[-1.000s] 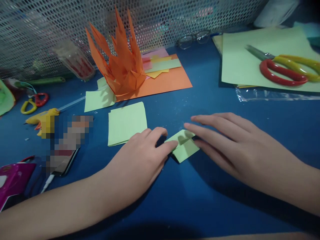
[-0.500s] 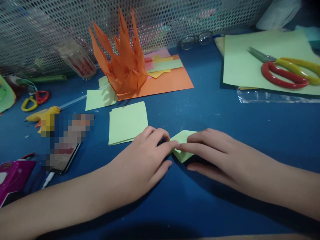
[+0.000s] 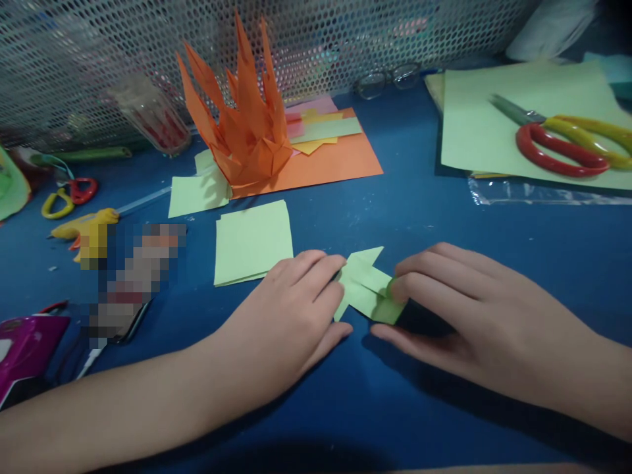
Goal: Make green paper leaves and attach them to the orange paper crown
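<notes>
Paper (image 3: pixel 361 280) — folded, green — between left grip (image 3: pixel 299 306) and right grip (image 3: pixel 451 303), touching both.

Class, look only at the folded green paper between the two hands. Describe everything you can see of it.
The folded green paper is pale green, matte and thin-looking, with straight edges and overlapping flaps. One pointed flap juts toward the far side; a smaller point shows at the near left. Its right end is darker, in shadow. It lies on the blue table, partly covered at its left end by fingers of the left hand, while fingers of the right hand touch its right end.
</notes>
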A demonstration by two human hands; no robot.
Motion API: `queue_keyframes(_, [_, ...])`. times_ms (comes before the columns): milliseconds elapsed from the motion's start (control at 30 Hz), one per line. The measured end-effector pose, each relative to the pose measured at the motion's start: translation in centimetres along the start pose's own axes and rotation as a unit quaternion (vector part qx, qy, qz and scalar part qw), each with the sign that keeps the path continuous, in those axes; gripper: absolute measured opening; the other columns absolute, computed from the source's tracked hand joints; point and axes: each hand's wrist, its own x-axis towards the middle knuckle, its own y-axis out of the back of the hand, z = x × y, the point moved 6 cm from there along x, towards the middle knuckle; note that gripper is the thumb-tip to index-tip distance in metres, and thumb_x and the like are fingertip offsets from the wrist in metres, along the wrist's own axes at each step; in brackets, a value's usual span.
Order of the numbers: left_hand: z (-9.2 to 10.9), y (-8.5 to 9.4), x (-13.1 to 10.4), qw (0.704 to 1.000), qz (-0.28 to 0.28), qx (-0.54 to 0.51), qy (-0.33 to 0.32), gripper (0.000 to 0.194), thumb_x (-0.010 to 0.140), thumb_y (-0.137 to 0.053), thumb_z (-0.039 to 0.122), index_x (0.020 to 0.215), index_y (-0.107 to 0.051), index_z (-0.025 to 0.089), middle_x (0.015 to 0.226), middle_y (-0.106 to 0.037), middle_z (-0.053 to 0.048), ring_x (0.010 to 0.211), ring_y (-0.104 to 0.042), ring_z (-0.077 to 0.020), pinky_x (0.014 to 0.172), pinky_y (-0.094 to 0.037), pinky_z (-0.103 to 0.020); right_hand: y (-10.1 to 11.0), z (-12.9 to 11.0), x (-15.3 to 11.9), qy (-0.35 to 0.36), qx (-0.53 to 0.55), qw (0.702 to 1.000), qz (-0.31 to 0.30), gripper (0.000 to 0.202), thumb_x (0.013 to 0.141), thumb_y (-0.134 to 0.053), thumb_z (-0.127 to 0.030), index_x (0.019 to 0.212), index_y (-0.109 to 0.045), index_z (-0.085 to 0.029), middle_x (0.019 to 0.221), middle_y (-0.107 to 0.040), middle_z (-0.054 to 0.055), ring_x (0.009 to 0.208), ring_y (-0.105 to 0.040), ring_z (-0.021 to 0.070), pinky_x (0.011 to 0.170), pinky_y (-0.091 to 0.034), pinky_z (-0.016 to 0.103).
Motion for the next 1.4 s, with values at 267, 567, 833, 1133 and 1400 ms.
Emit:
queue_keyframes(267, [0.4,-0.9,0.0,0.999,-0.009,-0.024,-0.047,0.029,0.099,-0.052,0.029,0.113,-0.063,0.006,0.131,-0.066,-0.017,0.122,-0.06,-0.0316,0.1,-0.053,-0.046,0.1,-0.5,-0.5,-0.003,-0.073,0.997,-0.007,0.011,0.095,-0.054,-0.023,0.093,-0.063,-0.017,0.086,-0.066,0.008,0.079,-0.06,0.0242,0.068,-0.043,0.039])
queue_keyframes(567, [0.7,-1.1,0.0,0.998,-0.008,0.01,-0.056,0.039,0.098,-0.053,0.029,0.127,-0.06,0.003,0.119,-0.068,-0.016,0.107,-0.062,-0.0326,0.087,-0.057,-0.048,-0.3,1.3,-1.1,-0.072,-0.011,0.997,-0.002,0.019,0.097,-0.047,-0.016,0.113,-0.057,-0.019,0.097,-0.067,0.006,0.082,-0.061,0.0213,0.068,-0.049,0.035])
queue_keyframes(833, [0.6,-1.2,0.1,0.998,-0.012,0.002,-0.063,0.039,0.099,-0.05,0.028,0.126,-0.059,0.002,0.124,-0.066,-0.016,0.115,-0.059,-0.0304,0.097,-0.052,-0.044,0.3,0.8,-0.8,-0.074,0.026,0.997,0.019,0.018,0.098,-0.046,-0.013,0.102,-0.064,-0.016,0.085,-0.069,0.005,0.078,-0.065,0.0179,0.071,-0.051,0.03])
queue_keyframes(1133, [0.6,-1.6,0.4,0.997,-0.018,0.008,-0.07,0.042,0.099,-0.048,0.029,0.129,-0.057,0.0,0.124,-0.065,-0.019,0.114,-0.059,-0.0316,0.096,-0.052,-0.045,0.2,0.0,-1.7,0.016,-0.009,1.0,-0.002,0.033,0.103,-0.035,-0.014,0.102,-0.067,-0.019,0.107,-0.073,0.004,0.095,-0.063,0.02,0.083,-0.047,0.036])
queue_keyframes(1400, [0.5,-2.0,0.4,0.996,-0.011,0.019,-0.083,0.043,0.101,-0.044,0.029,0.13,-0.056,0.0,0.132,-0.064,-0.02,0.119,-0.06,-0.0317,0.096,-0.054,-0.045,-0.6,-0.4,-2.1,0.042,-0.022,0.999,-0.007,0.035,0.102,-0.031,-0.01,0.101,-0.066,-0.018,0.105,-0.075,0.004,0.087,-0.06,0.0219,0.074,-0.041,0.039])
